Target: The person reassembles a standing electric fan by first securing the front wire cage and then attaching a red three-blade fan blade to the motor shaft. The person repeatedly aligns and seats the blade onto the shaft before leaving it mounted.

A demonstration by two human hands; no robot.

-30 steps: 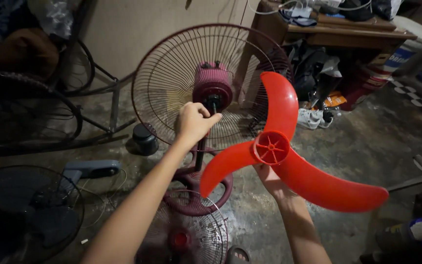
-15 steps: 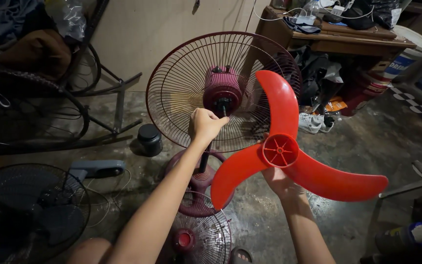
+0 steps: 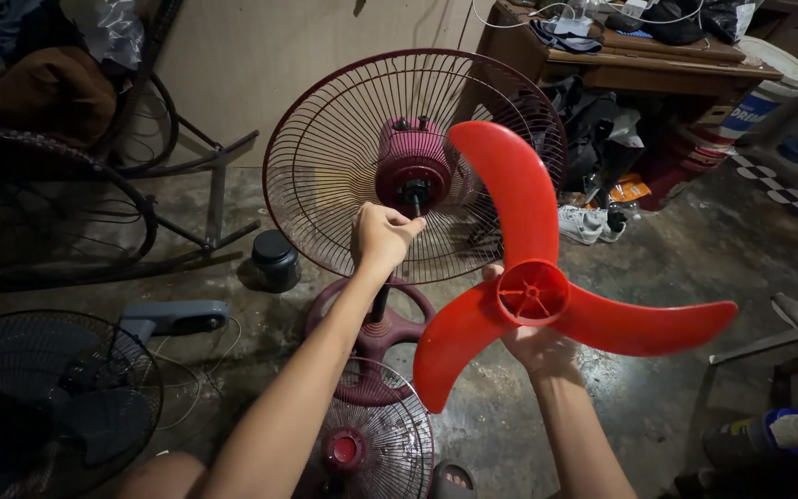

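My left hand [image 3: 382, 236] is clenched at the dark shaft [image 3: 415, 197] protruding from the maroon ribbed motor housing [image 3: 410, 159], in front of the round maroon wire rear guard [image 3: 325, 176]. My right hand [image 3: 538, 346] grips the red three-bladed plastic fan blade [image 3: 533, 294] from behind, held just right of the guard.

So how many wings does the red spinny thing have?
3. On the red fan blade in the right hand, one points up beside the wire guard, one right, one down-left.
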